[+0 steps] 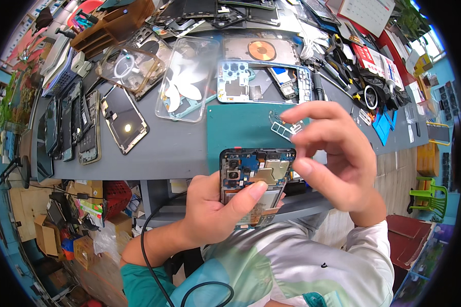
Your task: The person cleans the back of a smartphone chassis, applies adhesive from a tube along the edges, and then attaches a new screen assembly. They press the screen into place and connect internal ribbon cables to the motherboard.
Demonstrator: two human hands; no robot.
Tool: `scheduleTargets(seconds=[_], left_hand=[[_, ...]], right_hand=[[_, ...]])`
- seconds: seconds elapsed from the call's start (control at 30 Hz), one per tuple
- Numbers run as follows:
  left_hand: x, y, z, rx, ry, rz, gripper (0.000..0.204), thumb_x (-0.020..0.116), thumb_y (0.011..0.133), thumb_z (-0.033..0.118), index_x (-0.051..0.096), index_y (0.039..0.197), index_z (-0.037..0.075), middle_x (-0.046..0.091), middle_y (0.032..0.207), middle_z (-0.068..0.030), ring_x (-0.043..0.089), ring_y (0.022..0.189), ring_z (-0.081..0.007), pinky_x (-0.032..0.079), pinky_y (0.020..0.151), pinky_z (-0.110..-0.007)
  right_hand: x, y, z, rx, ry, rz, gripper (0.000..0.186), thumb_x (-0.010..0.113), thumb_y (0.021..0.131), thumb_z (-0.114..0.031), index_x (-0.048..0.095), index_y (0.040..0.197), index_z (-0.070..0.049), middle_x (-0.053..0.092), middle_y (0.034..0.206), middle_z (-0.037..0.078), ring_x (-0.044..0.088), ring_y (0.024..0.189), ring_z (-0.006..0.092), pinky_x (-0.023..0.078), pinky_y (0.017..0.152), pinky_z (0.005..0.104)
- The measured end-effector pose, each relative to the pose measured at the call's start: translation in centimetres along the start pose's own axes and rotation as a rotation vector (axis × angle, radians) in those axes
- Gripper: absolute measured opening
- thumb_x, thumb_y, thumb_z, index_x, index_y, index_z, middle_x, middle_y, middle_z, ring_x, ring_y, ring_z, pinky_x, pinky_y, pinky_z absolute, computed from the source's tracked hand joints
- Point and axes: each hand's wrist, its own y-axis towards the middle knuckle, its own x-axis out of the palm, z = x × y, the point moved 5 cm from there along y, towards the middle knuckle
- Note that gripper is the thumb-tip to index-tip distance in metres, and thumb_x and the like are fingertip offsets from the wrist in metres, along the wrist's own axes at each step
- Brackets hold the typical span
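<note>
An opened smartphone (247,162), its back cover off and its circuit board and battery showing, is held upright in my left hand (212,207). The thumb lies across the lower part of the board. Just beside the phone's upper right corner is my right hand (340,158), fingers curved and thumb apart, with nothing visible between them. Behind the phone, a green work mat (234,125) covers part of the grey desk. Small silvery bracket parts (281,129) lie on it, partly hidden by my right fingers.
Left on the desk are a loose screen panel (124,120), a clear phone case (187,77) and several stripped phones (89,128). Beyond the mat sits a pale blue phone frame (233,84). Screwdrivers and pliers (338,64) crowd the right side, near a blue plastic piece (383,125).
</note>
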Motion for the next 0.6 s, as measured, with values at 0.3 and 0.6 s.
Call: scheduleTargets(seconds=[0.3, 0.6], left_hand=[[-0.8, -1.3, 2.2, 0.437, 0.508, 0.155, 0.022, 0.075, 0.101, 0.013, 0.077, 0.119, -0.001, 0.076, 0.079, -0.0050, 0.066, 0.062, -0.0086, 0.051, 0.057, -0.027], [-0.9, -1.1, 2.3, 0.479, 0.605, 0.209, 0.022, 0.078, 0.098, 0.013, 0.077, 0.115, -0.001, 0.071, 0.070, -0.0026, 0.063, 0.056, -0.0094, 0.051, 0.054, -0.028]], right_hand=[[1.6, -2.1, -2.0, -0.576, -0.519, 0.047, 0.030, 0.089, 0.074, -0.001, 0.080, 0.102, -0.002, 0.067, 0.125, 0.021, 0.067, 0.082, 0.0208, 0.055, 0.066, 0.0299], [2.6, -1.4, -0.6, -0.517, -0.524, 0.065, 0.029, 0.091, 0.073, 0.001, 0.079, 0.099, -0.004, 0.068, 0.125, 0.020, 0.064, 0.082, 0.0180, 0.050, 0.056, 0.0259]])
